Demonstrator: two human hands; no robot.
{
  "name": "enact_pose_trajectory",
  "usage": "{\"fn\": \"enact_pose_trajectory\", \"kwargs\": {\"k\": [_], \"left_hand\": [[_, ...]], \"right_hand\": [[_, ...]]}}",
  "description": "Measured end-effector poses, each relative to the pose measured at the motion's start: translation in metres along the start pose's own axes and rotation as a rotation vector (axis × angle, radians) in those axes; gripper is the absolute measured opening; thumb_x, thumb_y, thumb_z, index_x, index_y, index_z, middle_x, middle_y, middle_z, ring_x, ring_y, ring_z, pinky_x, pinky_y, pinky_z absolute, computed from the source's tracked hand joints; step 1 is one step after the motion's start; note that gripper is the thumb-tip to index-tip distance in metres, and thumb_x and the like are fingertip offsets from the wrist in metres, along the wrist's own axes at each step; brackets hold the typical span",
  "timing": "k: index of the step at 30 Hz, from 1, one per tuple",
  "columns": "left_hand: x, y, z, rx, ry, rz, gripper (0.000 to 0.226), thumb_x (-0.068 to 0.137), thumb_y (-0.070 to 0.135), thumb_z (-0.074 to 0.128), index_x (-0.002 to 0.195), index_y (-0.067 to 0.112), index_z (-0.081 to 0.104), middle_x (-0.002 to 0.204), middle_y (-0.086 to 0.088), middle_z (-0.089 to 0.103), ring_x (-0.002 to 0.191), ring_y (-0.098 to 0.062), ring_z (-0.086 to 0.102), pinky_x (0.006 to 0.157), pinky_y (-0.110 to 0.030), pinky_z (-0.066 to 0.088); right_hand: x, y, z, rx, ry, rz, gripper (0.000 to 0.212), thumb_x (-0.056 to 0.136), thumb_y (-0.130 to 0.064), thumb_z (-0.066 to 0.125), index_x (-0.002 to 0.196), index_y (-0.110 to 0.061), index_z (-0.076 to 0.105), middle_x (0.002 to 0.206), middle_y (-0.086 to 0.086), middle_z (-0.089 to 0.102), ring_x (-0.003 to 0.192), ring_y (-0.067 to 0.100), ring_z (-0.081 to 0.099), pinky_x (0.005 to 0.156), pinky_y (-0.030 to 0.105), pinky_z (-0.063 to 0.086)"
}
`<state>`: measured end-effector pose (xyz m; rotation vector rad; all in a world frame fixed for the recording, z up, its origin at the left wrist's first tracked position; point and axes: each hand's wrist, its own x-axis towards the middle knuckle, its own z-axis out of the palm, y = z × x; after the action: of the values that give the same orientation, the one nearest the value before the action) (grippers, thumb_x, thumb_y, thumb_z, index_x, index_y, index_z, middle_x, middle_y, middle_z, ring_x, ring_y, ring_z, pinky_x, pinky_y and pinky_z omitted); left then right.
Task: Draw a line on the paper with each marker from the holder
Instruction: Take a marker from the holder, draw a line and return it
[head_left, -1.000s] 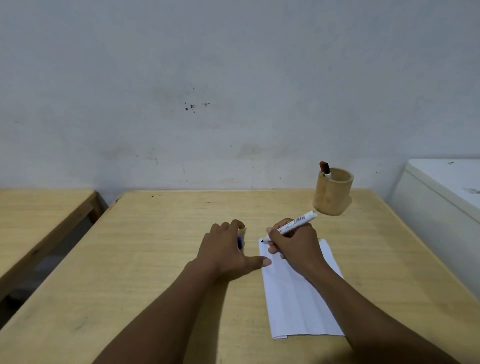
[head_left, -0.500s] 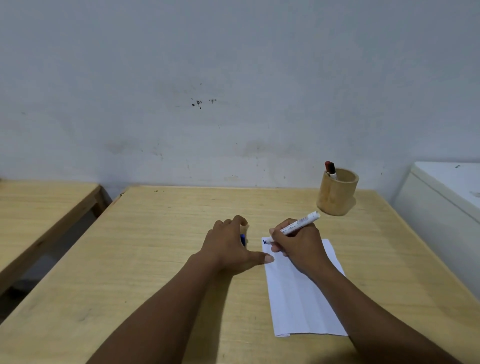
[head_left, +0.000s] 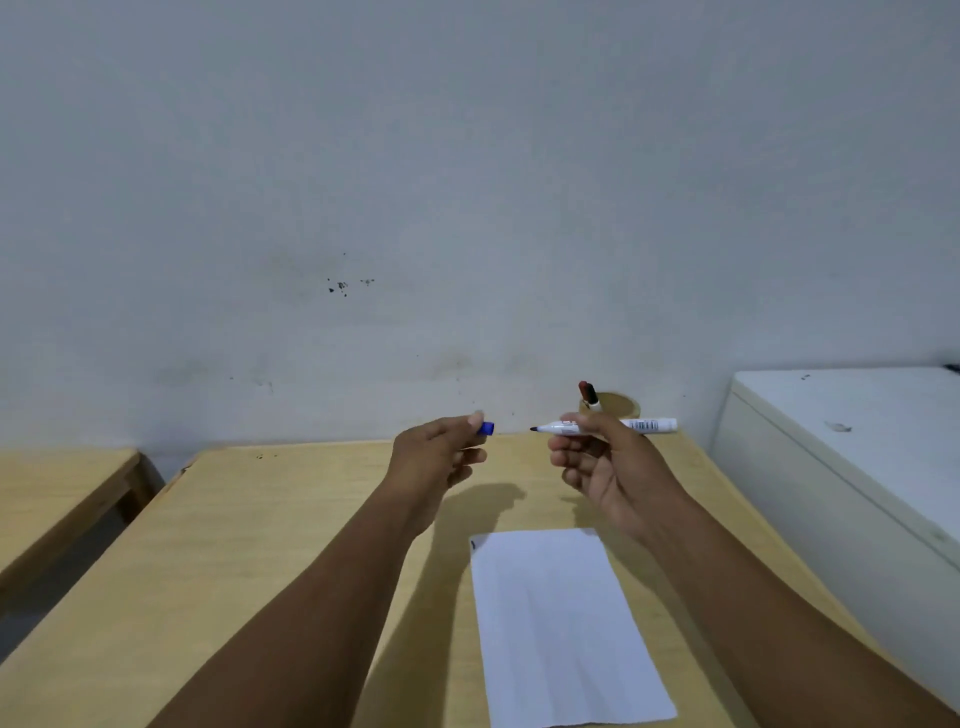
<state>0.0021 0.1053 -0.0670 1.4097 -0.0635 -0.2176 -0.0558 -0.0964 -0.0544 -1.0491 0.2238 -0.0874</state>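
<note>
- Our right hand (head_left: 610, 467) is closed on the marker (head_left: 605, 427) mid-barrel, thumb and fingers wrapped round it; barrel roughly level, bare tip pointing left, tail sticking out to the right
- Our left hand (head_left: 441, 452) pinches the blue cap (head_left: 487, 428) at the fingertips, other fingers loosely curled; cap and tip face each other, a gap between them
- Paper (head_left: 561, 623) lies flat on the counter (head_left: 260, 545) below the hands, untouched by either; a small dark mark at its top-left corner
- Holder (head_left: 621, 405) sits at the far edge behind the right hand, one more marker (head_left: 588, 393) standing in it
- Handling, as we judge it: marker is light, rigid, smooth plastic, so a mid-barrel grip is fine for capping, nearer the tip for drawing
- Cap is tiny and easy to fumble; keep the pinch on its closed end, open end toward the tip
- Paper is thin and will slide or crease; pin an edge with flat fingers when drawing
</note>
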Motion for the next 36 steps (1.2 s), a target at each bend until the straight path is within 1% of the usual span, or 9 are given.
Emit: {"fn": "enact_pose_trajectory", "kwargs": {"k": [4,9,16,19,22,24,28,33,36], "left_hand": [[0.007,0.007,0.041,-0.116,-0.024,-0.075,0.031,0.084,0.039,0.079,0.103,0.015,0.077,0.084,0.004,0.070,0.072,-0.016,0.058,0.070,-0.030,0.043],[0.011,0.004,0.069,-0.191,-0.072,-0.093,0.017,0.084,0.034,0.080,0.089,0.017,0.079,0.079,0.004,0.071,0.069,-0.015,0.060,0.065,-0.029,0.044],[0.015,0.002,0.087,-0.137,-0.034,-0.021,0.017,0.085,0.031,0.079,0.084,0.014,0.079,0.075,0.000,0.068,0.078,-0.017,0.060,0.077,-0.031,0.048],[0.023,0.006,0.086,-0.006,0.015,0.097,0.017,0.086,0.032,0.079,0.083,0.015,0.080,0.073,0.001,0.071,0.075,-0.017,0.063,0.071,-0.029,0.049],[0.036,0.016,0.093,0.138,0.054,0.254,0.012,0.087,0.031,0.078,0.079,0.021,0.080,0.070,0.002,0.073,0.071,-0.016,0.064,0.072,-0.035,0.053],[0.047,0.026,0.102,0.251,0.106,0.358,0.012,0.085,0.031,0.078,0.076,0.023,0.080,0.067,0.003,0.073,0.068,-0.014,0.063,0.074,-0.036,0.054],[0.064,0.041,0.118,0.475,0.148,0.486,0.015,0.088,0.029,0.075,0.082,0.016,0.080,0.071,0.002,0.075,0.064,-0.011,0.062,0.057,-0.015,0.046],[0.081,0.033,0.130,0.698,0.037,0.517,0.013,0.087,0.031,0.077,0.088,0.018,0.080,0.070,0.011,0.071,0.063,0.001,0.061,0.067,-0.023,0.044],[0.081,0.025,0.137,0.883,-0.104,0.532,0.028,0.090,0.039,0.072,0.111,0.022,0.079,0.088,0.006,0.071,0.074,-0.001,0.059,0.074,-0.024,0.045]], "right_hand": [[-0.003,-0.016,0.000,0.050,0.027,-0.076,0.012,0.092,-0.012,0.063,0.101,-0.007,0.068,0.074,0.014,0.071,0.054,0.020,0.070,0.051,0.026,0.047],[0.001,-0.019,-0.007,0.054,0.044,-0.140,0.037,0.092,-0.014,0.065,0.127,-0.001,0.064,0.076,0.015,0.072,0.058,0.021,0.072,0.054,0.028,0.046],[0.017,-0.010,-0.010,0.067,0.035,-0.151,0.046,0.097,-0.017,0.066,0.138,0.001,0.056,0.076,0.015,0.074,0.055,0.017,0.066,0.050,0.025,0.045],[0.024,-0.012,-0.010,-0.038,0.028,-0.094,0.051,0.097,-0.029,0.067,0.133,0.005,0.058,0.070,0.011,0.071,0.051,0.014,0.056,0.044,0.023,0.038],[0.028,-0.028,-0.019,-0.281,0.063,0.048,0.059,0.088,-0.062,0.064,0.102,-0.004,0.068,0.063,0.009,0.066,0.042,0.012,0.044,0.040,0.020,0.029],[0.033,-0.040,-0.037,-0.365,0.162,0.078,0.062,0.085,-0.072,0.059,0.086,-0.010,0.065,0.060,0.007,0.061,0.034,0.010,0.038,0.036,0.018,0.024],[0.040,-0.059,-0.079,-0.449,0.305,0.018,0.063,0.096,-0.059,0.056,0.099,0.003,0.069,0.060,0.012,0.064,0.036,0.013,0.042,0.033,0.019,0.027],[0.044,-0.067,-0.096,-0.528,0.316,-0.011,0.051,0.099,-0.048,0.058,0.103,0.002,0.068,0.066,0.014,0.067,0.043,0.017,0.047,0.037,0.022,0.030],[0.049,-0.064,-0.094,-0.560,0.296,-0.005,0.045,0.098,-0.045,0.059,0.101,-0.001,0.068,0.065,0.012,0.067,0.042,0.017,0.048,0.037,0.023,0.032]]}}
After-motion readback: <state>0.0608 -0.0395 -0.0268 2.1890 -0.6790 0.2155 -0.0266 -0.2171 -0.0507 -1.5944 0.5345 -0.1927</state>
